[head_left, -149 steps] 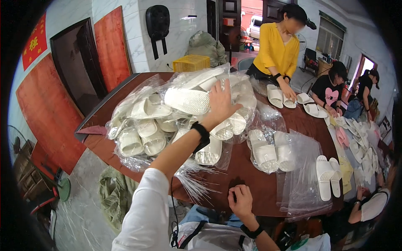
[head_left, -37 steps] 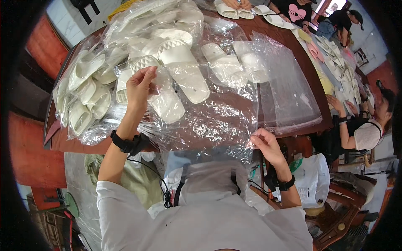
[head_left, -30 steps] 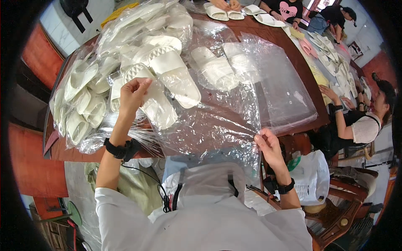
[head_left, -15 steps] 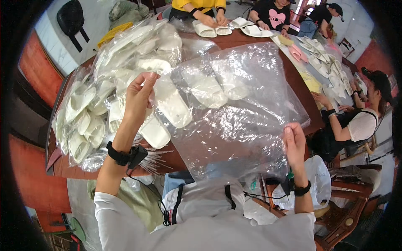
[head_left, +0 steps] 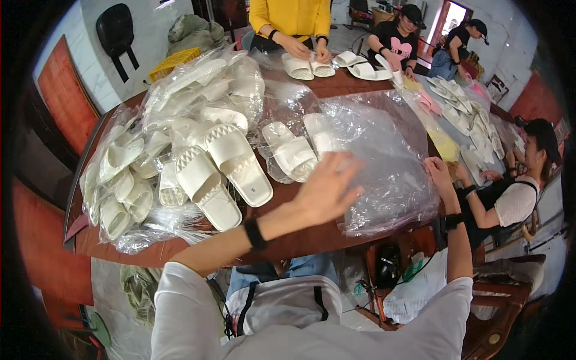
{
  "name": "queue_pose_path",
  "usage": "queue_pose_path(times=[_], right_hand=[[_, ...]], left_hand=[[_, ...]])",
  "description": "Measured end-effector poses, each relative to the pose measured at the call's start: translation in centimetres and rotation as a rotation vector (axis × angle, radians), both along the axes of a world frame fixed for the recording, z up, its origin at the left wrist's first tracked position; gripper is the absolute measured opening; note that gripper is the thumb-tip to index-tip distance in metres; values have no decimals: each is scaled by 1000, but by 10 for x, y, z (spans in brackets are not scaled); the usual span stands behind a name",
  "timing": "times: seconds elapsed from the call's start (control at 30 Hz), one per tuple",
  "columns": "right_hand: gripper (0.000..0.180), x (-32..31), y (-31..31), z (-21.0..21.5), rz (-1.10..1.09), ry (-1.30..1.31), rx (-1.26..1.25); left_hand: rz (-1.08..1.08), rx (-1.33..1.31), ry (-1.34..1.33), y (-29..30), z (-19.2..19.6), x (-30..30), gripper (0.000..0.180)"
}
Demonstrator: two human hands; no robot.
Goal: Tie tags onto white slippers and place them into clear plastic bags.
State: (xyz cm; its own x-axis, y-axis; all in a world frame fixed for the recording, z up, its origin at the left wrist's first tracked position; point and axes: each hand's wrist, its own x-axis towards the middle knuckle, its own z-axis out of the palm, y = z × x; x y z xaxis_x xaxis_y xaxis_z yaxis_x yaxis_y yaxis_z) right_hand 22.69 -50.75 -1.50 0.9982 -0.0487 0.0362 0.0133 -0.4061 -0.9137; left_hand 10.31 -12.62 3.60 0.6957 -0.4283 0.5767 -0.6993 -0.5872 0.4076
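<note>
My left hand [head_left: 327, 191] hovers with its fingers spread apart and holding nothing, just in front of the clear plastic bag [head_left: 378, 162] that spreads over the dark red counter [head_left: 300, 237]. My right hand [head_left: 437, 173] sits at the bag's edge, at about three o'clock from the left; its fingers look pinched together on the film, though I cannot tell how firmly.

To handle the bag well, I judge the right hand's pinch should stay on one layer only while the open left hand slides in flat to part the mouth, so the film neither tears nor clings shut.

A loose pair of cream slippers [head_left: 219, 174] lies at nine o'clock from the left hand, soles down and side by side. Beyond them, at ten o'clock, a heap of bagged slippers [head_left: 150, 156] in crinkled clear wrap covers the counter's left end. Another bagged pair [head_left: 294, 150] rests at twelve o'clock, partly under the big bag. A yellow crate [head_left: 174, 60] stands by the far wall.
</note>
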Motion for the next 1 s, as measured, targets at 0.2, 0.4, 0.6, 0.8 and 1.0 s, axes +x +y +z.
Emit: queue_pose_path(times=[0.2, 0.4, 0.6, 0.8, 1.0], right_hand=[[24, 36, -35, -48, 60, -105, -243], [43, 9, -33, -42, -94, -458, -600], [61, -64, 66, -18, 145, -413, -767], [64, -75, 92, -60, 135, -188, -929], [61, -82, 99, -71, 56, -371, -929]], left_hand=[[-38, 289, 220, -45, -50, -2, 62], [12, 356, 218, -54, -72, 2, 63], [44, 321, 205, -51, -70, 1, 63], [72, 310, 334, -26, -33, 11, 65], [387, 703, 299, 44, -6, 30, 78]])
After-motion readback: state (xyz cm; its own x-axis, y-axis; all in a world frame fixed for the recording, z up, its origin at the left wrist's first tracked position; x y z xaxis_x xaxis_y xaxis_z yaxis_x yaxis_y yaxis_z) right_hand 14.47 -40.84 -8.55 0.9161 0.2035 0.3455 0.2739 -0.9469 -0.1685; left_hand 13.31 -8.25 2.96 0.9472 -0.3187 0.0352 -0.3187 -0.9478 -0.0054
